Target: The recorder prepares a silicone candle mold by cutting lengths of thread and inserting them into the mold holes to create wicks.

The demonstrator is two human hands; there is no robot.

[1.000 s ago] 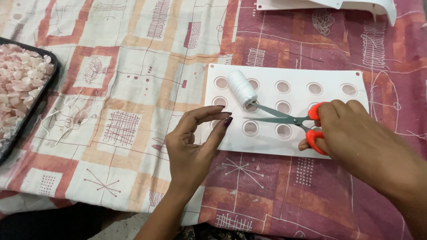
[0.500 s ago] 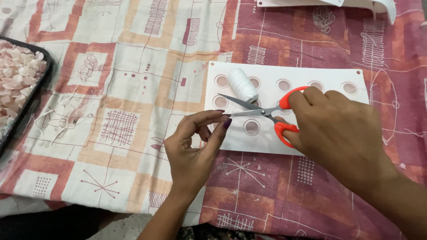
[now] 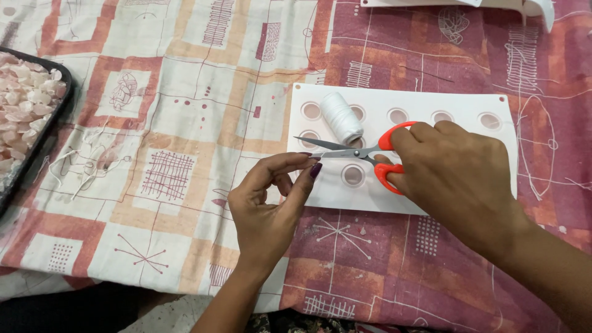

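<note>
My right hand [image 3: 459,179] grips orange-handled scissors [image 3: 364,151], blades slightly apart and pointing left over a white board with round holes [image 3: 431,105]. A spool of white thread [image 3: 341,117] lies on that board just above the blades. My left hand [image 3: 271,203] is raised beside the blade tips with thumb and forefinger pinched together; whether a thread runs between them is too fine to tell.
A black tray [image 3: 58,114] of pale pink pieces sits at the left edge. Short white thread scraps [image 3: 77,163] lie on the patterned cloth [image 3: 185,80] near it. A white object [image 3: 524,6] pokes in at the top right.
My right hand has lifted the scissors and carried them left across the board, blade tips closing in on my left hand's pinched fingers. My left hand stays roughly where it was.
</note>
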